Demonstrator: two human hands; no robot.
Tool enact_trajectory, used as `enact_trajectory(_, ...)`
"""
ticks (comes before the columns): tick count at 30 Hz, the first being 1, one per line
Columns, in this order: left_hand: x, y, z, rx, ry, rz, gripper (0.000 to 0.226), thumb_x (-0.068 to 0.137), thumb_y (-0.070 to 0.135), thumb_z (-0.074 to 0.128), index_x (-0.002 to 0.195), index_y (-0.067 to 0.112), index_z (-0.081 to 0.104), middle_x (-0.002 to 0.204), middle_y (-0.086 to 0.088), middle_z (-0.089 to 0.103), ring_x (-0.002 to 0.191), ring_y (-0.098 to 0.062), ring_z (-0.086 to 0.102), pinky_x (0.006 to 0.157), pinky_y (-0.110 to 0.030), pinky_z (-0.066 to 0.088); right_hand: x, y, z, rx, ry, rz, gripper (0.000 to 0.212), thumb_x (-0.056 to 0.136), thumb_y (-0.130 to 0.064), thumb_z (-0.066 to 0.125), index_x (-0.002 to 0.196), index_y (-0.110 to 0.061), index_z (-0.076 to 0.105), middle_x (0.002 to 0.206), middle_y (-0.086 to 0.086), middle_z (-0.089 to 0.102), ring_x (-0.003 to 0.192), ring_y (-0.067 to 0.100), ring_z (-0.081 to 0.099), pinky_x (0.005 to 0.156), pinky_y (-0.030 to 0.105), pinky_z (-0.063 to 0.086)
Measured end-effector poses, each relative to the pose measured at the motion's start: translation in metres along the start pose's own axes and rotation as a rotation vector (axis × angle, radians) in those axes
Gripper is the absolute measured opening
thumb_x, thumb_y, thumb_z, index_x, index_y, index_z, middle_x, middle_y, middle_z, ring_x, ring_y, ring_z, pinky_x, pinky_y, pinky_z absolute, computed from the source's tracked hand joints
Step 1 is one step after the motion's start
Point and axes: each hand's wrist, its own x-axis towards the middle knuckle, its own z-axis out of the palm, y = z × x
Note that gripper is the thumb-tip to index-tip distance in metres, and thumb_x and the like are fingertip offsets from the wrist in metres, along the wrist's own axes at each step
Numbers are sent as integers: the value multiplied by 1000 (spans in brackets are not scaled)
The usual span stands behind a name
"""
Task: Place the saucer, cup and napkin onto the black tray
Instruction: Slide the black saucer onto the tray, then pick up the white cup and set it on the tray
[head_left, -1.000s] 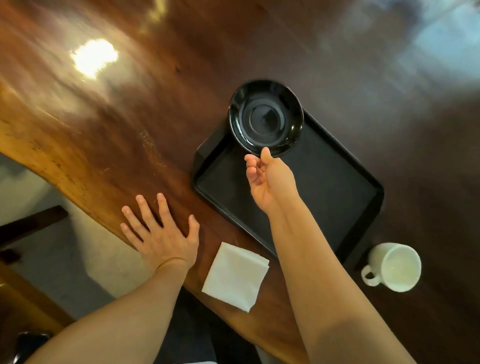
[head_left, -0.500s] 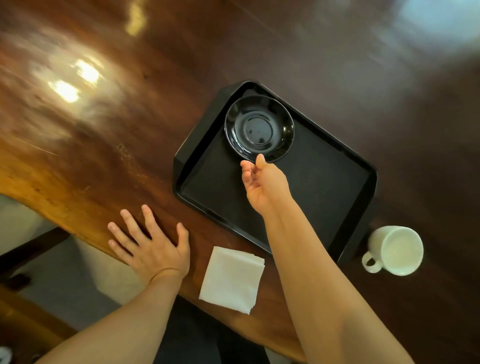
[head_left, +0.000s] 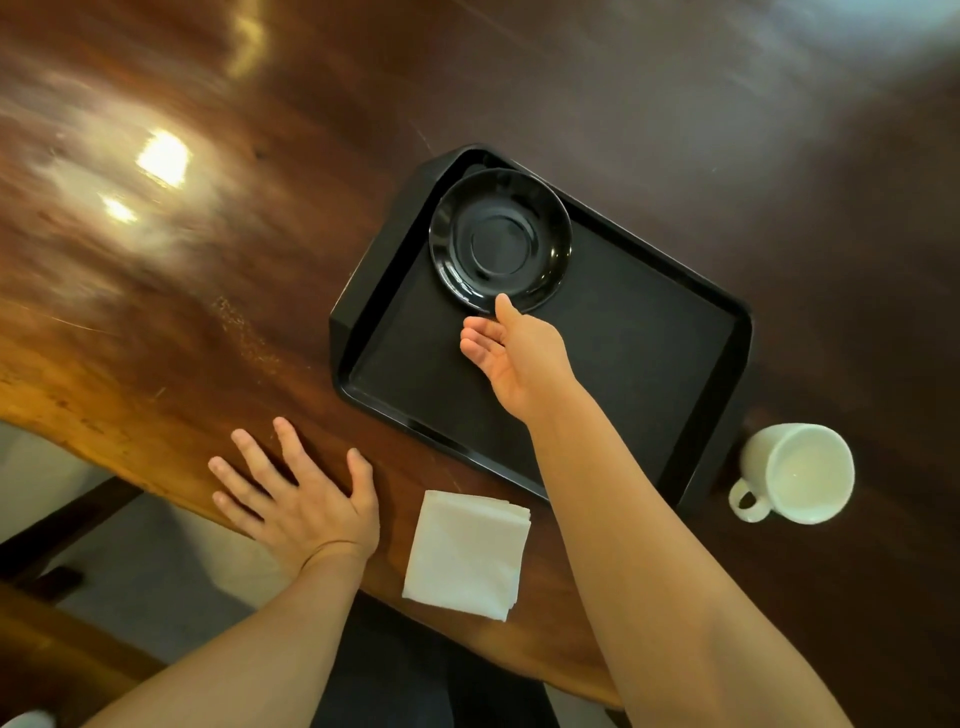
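A glossy black saucer lies in the far left corner of the black tray. My right hand hovers over the tray just in front of the saucer. Its thumb tip touches the saucer's near rim, while the fingers are loosely curled and apart from it, holding nothing. My left hand rests flat with spread fingers on the table near its front edge. A folded white napkin lies on the table between my two arms. A white cup stands right of the tray, handle towards me.
The dark polished wooden table has a curved front edge running under my left hand. Bright light reflections sit on its left part. Below the edge are the floor and a dark wooden beam.
My right hand has lowered the saucer from above the tray's far left corner into the tray and loosened its grip. The left hand, napkin and cup have stayed where they were.
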Motion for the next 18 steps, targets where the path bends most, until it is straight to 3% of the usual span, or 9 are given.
enact_trajectory(5, 0, 0, 3, -3, 10, 8, 89, 97, 74, 13, 164, 17, 27, 172, -20, 14, 158, -48, 8, 124, -62, 2, -11, 1, -19, -72, -1, 7, 34, 101, -23, 49, 125, 2, 52, 100, 16, 68, 85, 25, 70, 63, 29, 59)
enact_trajectory(13, 0, -5, 6, 1, 7, 14, 83, 97, 67, 29, 165, 19, 22, 172, -19, 13, 158, -48, 7, 124, -61, 1, -39, 12, -75, -196, 360, -184, 10, 99, -22, 51, 96, -20, 61, 87, 8, 71, 70, 18, 71, 61, 26, 60)
enact_trajectory(18, 1, -6, 7, 7, -6, 16, 85, 98, 74, 15, 165, 21, 20, 173, -18, 13, 158, -48, 8, 124, -60, 1, -60, 21, -117, -220, 561, -325, 12, 99, -24, 51, 105, -19, 59, 90, 5, 68, 69, 13, 68, 61, 26, 59)
